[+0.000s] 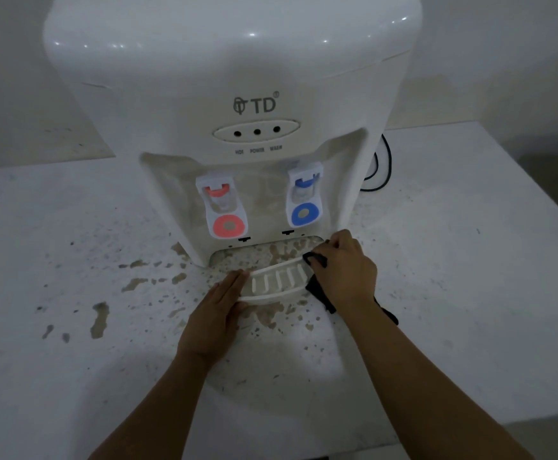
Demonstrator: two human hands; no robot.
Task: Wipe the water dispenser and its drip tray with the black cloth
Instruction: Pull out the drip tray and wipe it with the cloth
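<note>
White table (72,227): surface speckled and blotched with brownish stains, densest near the middle, in front of the machine.

Water dispenser (231,78): white, "TD" mark on front, stands at the table's far edge, centred. Three dark indicator holes below the mark. Red tap (226,210) and blue tap (305,197) sit in the recess. Tray slot at the base is stained. Black cable (382,171) loops behind the right side.

Drip tray (276,283): white, slotted, pulled out of the slot and held tilted just in front of the dispenser base, above the stained table middle.

Left hand (218,313): fingers together, flat against the tray's left end.

Right hand (344,270): fingers curled, clamped on the tray's right end with the black cloth (317,287) bunched under the palm; cloth hangs below the wrist.
</note>
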